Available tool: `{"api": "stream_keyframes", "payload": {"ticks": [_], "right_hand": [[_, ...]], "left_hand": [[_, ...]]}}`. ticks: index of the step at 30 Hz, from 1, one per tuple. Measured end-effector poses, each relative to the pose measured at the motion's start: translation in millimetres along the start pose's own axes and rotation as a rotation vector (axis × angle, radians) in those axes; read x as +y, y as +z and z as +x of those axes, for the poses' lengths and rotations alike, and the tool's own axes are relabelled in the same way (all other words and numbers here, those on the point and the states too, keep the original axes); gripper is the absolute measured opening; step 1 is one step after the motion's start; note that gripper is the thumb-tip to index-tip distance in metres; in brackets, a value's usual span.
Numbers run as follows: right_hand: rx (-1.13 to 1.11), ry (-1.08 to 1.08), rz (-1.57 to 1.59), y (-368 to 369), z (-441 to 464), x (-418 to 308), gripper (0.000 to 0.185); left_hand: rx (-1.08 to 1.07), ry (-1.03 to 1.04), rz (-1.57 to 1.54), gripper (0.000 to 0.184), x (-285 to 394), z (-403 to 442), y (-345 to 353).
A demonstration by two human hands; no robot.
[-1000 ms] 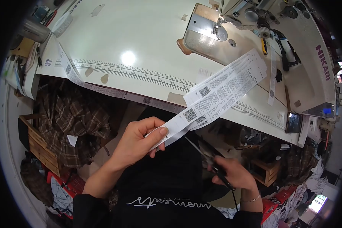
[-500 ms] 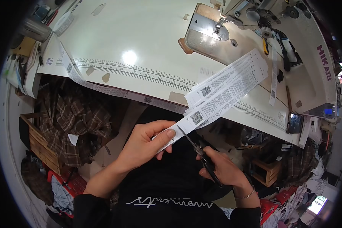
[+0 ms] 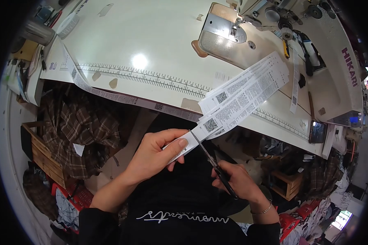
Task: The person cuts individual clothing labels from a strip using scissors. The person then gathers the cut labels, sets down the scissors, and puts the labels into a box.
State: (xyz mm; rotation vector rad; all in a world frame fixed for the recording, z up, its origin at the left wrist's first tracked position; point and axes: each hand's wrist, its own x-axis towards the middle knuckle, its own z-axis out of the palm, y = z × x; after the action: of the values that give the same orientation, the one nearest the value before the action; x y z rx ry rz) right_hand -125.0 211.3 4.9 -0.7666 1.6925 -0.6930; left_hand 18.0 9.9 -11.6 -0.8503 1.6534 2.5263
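Observation:
Between the thumb and fingers of my left hand point(image 3: 163, 150) is the end of a white printed label strip point(image 3: 210, 124). The strip reaches up and right onto a fanned stack of similar labels point(image 3: 249, 87) at the table's front edge. My right hand point(image 3: 236, 179) is closed round the black handles of a pair of scissors point(image 3: 212, 160). The scissor blades lie across the strip just beyond my left fingertips. Another long label strip point(image 3: 79, 81) runs from a white roll point(image 3: 68, 25) along the front edge.
A sewing machine point(image 3: 335, 69) stands on the white table point(image 3: 118, 36) at the right. A yellow cutter point(image 3: 286, 49), a single label point(image 3: 294, 81) and a phone point(image 3: 317, 132) lie near it. Plaid fabric point(image 3: 79, 134) and a wooden crate point(image 3: 45, 157) are below left.
My right hand has moved up and left, bringing the scissors from below the labels to the strip. My left hand has shifted slightly right with the strip's end.

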Motion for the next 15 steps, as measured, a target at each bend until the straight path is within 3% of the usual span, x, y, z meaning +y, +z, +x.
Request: {"api": "stream_keyframes", "payload": {"ticks": [3,8,13,15], "right_hand": [[-0.019,0.032,-0.011,-5,-1,-2,0.031],[0.065,-0.176,0.115,-5,3,-8,0.025],[0.115,-0.197,0.182,4,12,-29,0.020],[0.253,-0.221,0.069,1,11,-33,0.018]], "left_hand": [[-0.032,-0.041,0.052,0.029,3,-7,-3],[-0.156,-0.025,0.209,0.025,4,-13,4],[-0.294,-0.022,0.307,0.020,12,-9,15],[-0.293,-0.021,0.308,0.019,11,-10,12]]}}
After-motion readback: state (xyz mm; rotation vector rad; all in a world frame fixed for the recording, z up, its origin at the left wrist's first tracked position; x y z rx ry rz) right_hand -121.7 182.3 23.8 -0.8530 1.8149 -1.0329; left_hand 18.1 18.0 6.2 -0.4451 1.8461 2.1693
